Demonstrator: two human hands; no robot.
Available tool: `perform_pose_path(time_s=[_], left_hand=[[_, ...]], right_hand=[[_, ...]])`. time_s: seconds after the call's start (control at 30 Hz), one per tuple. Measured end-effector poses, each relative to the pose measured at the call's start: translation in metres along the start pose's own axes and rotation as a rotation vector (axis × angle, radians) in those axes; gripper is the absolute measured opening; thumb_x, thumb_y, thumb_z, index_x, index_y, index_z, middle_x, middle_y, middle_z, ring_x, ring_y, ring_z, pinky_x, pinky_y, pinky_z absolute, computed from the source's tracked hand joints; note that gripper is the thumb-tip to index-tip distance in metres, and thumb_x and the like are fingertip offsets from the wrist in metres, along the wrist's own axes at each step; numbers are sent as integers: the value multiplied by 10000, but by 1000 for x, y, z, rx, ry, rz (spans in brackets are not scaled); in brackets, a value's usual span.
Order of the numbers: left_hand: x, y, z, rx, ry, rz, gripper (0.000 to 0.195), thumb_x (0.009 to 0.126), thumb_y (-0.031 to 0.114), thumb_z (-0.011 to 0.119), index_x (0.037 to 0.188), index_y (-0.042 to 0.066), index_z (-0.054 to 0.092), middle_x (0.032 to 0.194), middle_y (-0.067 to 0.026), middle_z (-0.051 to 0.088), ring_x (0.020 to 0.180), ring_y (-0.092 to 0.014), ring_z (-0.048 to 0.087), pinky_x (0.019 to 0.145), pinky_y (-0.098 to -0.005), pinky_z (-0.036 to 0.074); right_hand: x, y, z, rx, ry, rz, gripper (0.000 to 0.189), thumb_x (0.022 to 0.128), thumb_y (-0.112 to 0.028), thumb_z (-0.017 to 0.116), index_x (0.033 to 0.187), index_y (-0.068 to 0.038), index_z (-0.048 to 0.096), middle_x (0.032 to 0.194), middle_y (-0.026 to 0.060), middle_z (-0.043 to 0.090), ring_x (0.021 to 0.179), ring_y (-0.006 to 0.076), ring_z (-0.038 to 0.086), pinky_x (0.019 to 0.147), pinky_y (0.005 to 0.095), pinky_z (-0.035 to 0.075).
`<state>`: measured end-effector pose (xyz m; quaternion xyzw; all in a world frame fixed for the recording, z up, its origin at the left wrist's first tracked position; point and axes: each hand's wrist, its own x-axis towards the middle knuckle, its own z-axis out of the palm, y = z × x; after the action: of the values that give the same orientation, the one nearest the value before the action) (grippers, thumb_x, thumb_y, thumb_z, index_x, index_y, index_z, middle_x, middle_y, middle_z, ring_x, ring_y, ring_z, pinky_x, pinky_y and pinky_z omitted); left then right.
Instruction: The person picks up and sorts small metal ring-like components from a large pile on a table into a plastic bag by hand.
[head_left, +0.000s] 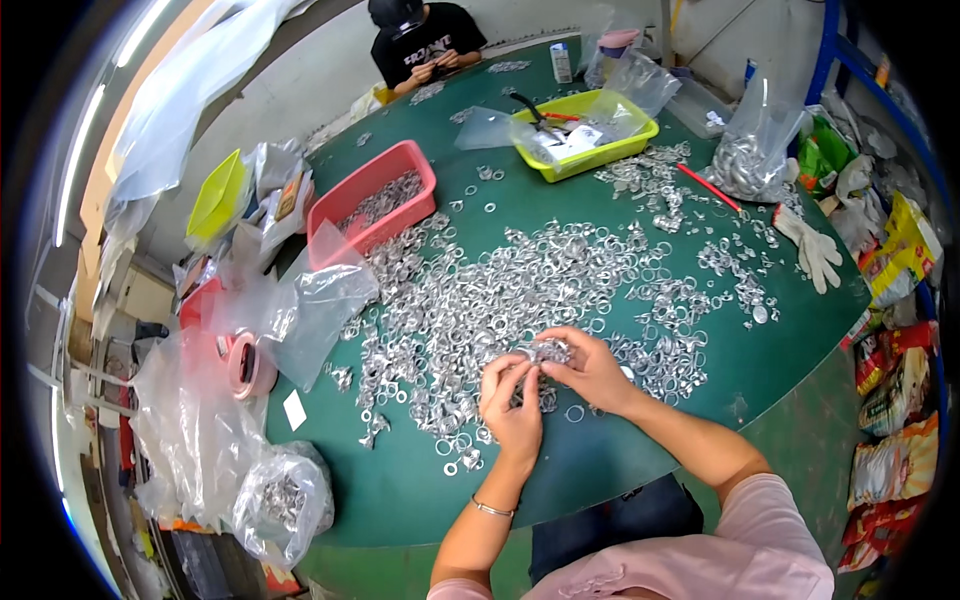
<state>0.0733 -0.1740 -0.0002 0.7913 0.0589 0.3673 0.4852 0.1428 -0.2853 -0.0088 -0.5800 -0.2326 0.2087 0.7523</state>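
A cluster of small silver metal pieces (551, 350) sits between my two hands, just above the near edge of a wide pile. My right hand (592, 369) grips the cluster from the right with thumb and fingers. From the left, my left hand (512, 405) pinches at the same cluster, its fingertips close to my right thumb. Exactly which piece each fingertip holds is too small to make out. Around and beyond both hands spreads the pile of silver metal rings and ring-like parts (480, 300) on the green tabletop (600, 480).
A pink plastic tub (409, 154) with metal parts stands at the back left. Farther back is a yellow-green tray (551, 171) holding pliers (527, 106). A knit glove (810, 247) and red stick (709, 187) lie right. Left is a plastic bag of parts (285, 502). A co-worker (427, 45) sits opposite.
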Motion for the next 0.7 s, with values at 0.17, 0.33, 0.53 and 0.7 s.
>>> perform_pose_path(time_s=[0.17,0.33,0.53,0.7], left_hand=[[-4,-6,-1,7,68,-24,91,763,-61,619,850,-46,598,863,-89,546,775,-154,528,650,-236,443],[-2,-9,-5,-95,51,-120,90,804,-50,580,894,-52,584,928,-79,531,795,-130,518,682,-220,432],[-1,-10,-6,-327,-50,-242,144,837,-56,526,972,-63,577,1015,-84,528,864,-103,519,728,-202,436],[2,-11,-8,-549,-173,-250,174,839,-60,520,1007,-66,567,1061,-94,520,925,-124,530,792,-226,439]], right_hand=[[-1,0,4,-55,31,-145,276,834,-39,584,1103,-12,530,962,37,546,721,65,521,617,208,463],[-1,-3,-3,110,-26,145,273,909,-200,507,1084,9,520,852,48,564,645,69,515,565,213,433],[2,-10,-7,328,39,190,274,894,-186,531,1105,-12,511,900,65,551,689,75,526,545,212,434],[2,-10,-11,205,-118,301,313,899,-247,539,1098,-7,562,630,9,525,513,46,474,434,179,363]])
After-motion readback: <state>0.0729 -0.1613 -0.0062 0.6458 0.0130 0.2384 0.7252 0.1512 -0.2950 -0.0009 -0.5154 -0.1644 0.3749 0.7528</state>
